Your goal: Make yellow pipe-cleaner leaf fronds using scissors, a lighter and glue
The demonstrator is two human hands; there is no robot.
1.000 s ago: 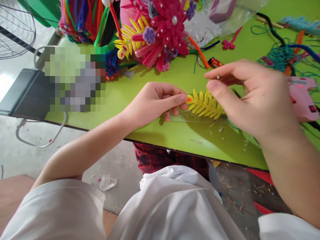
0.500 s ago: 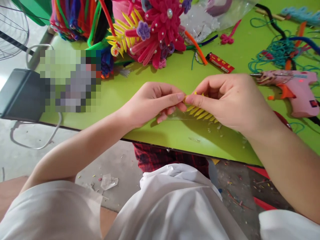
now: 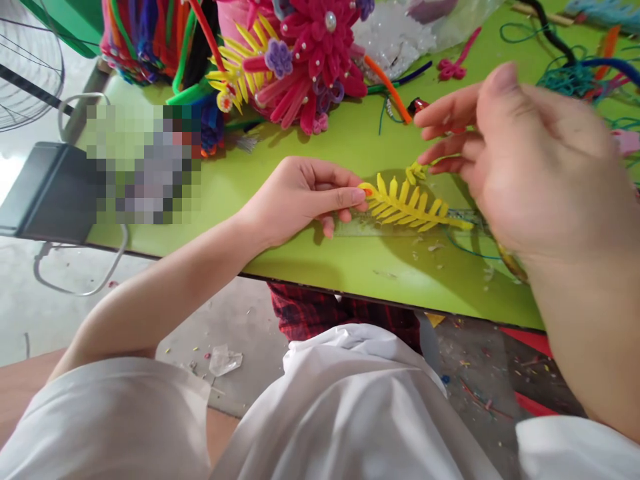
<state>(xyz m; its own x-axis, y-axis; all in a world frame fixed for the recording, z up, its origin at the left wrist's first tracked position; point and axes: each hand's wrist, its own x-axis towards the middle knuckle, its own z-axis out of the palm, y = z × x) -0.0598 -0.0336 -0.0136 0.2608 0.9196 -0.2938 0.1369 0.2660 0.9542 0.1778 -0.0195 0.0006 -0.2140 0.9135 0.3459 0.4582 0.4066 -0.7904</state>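
Observation:
My left hand (image 3: 307,200) pinches one end of a yellow pipe-cleaner leaf (image 3: 410,212) between thumb and forefinger. The leaf has a row of short prongs on each side and a small orange spot beside my fingertips. Its other end stretches to the right, over a clear ruler-like strip (image 3: 345,228). My right hand (image 3: 535,147) is raised, with its fingers apart and nothing in them. Just left of its fingertips lies a small curled yellow piece (image 3: 415,173).
Pink pipe-cleaner flowers (image 3: 327,50) with pearls stand at the back, near bundles of coloured pipe cleaners (image 3: 150,40). A pink glue gun (image 3: 626,142) is mostly hidden behind my right hand. Tangled teal cord (image 3: 565,81) lies at the back right of the green table (image 3: 295,267).
My right hand has let go of the yellow leaf and moved up and right, opening its fingers. The leaf now shows almost whole. My left hand keeps its pinch.

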